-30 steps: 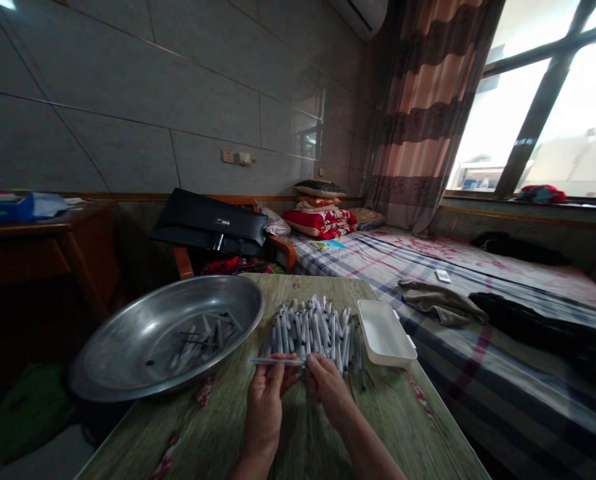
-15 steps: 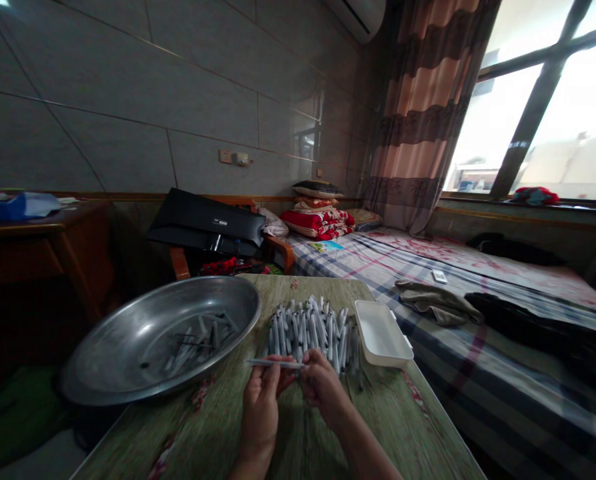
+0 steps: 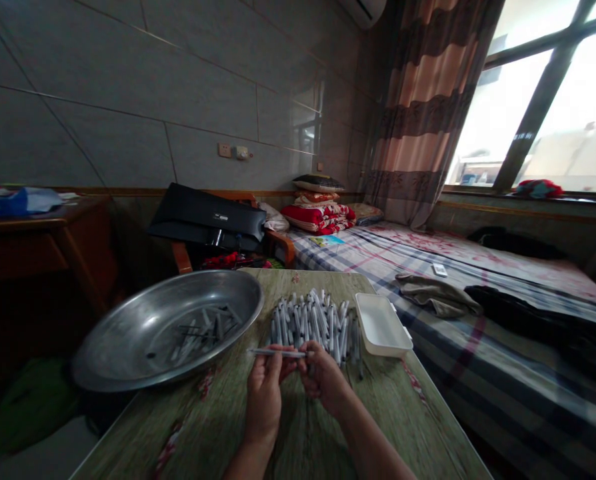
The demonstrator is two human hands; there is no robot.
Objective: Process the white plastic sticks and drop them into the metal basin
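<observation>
A slim, pale pen [image 3: 278, 353] lies level between my two hands above the near side of the table. My left hand [image 3: 265, 393] pinches its barrel between thumb and fingers. At the pen's right end, my right hand [image 3: 323, 380] is closed with its fingertips on it; whether a small part is in there too, I cannot see. Just beyond my hands lies a dense pile of similar pens [image 3: 311, 320], clear with dark ends. To the left a wide metal basin [image 3: 123, 333] holds several loose pens and thin dark pieces [image 3: 205, 330].
A white plastic box [image 3: 384, 327] with its top open stands right of the pile on the wood-patterned table [image 3: 218, 427]. The bed [image 3: 378, 260] adjoins the table's right side, with clothes [image 3: 435, 293] on it. A chair holding a black monitor [image 3: 211, 217] stands behind.
Both hands still hold the pen in nearly the same pose. The whole view has shifted slightly, so the basin and table appear a little higher.
</observation>
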